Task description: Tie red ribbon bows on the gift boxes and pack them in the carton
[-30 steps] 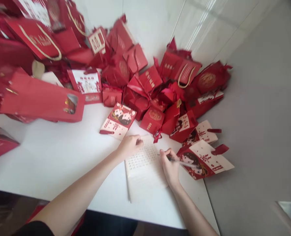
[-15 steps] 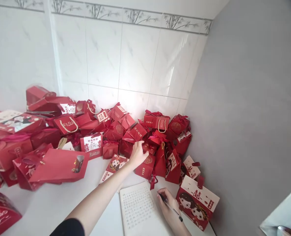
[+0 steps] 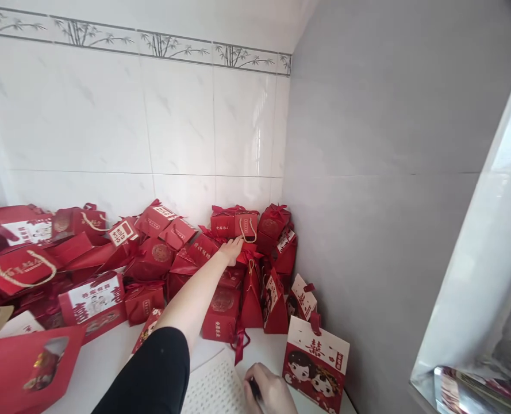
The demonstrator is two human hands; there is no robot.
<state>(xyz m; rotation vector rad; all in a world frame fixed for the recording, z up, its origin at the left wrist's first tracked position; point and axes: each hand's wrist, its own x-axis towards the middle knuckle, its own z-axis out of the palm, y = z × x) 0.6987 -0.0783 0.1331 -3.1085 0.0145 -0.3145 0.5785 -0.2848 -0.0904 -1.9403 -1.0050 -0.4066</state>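
Observation:
My left hand (image 3: 231, 250) reaches into the pile of red gift boxes, fingers stretched forward. Its fingertips are at the lower edge of a red box (image 3: 223, 225) with a cream rope handle (image 3: 248, 230); whether they touch it I cannot tell. Below the hand stands another red box (image 3: 221, 313) with gold print and a ribbon. My right hand (image 3: 269, 391) is closed around a black pen (image 3: 255, 388), beside a notebook (image 3: 215, 384) with handwritten lines. My left sleeve covers part of the page. Right of that hand stands a red and white box (image 3: 315, 365) with cartoon faces.
Many red boxes and bags fill the white table (image 3: 104, 359), including a large red bag (image 3: 9, 368) at front left. Tiled wall (image 3: 177, 115) rises behind, and a grey wall (image 3: 367, 172) stands at right. Shiny packets (image 3: 475, 391) lie on a ledge at lower right.
The view has swung right and closer. My left hand has moved farther back, from above the gold-printed box to the rope-handled box. My right hand still holds the pen by the notebook.

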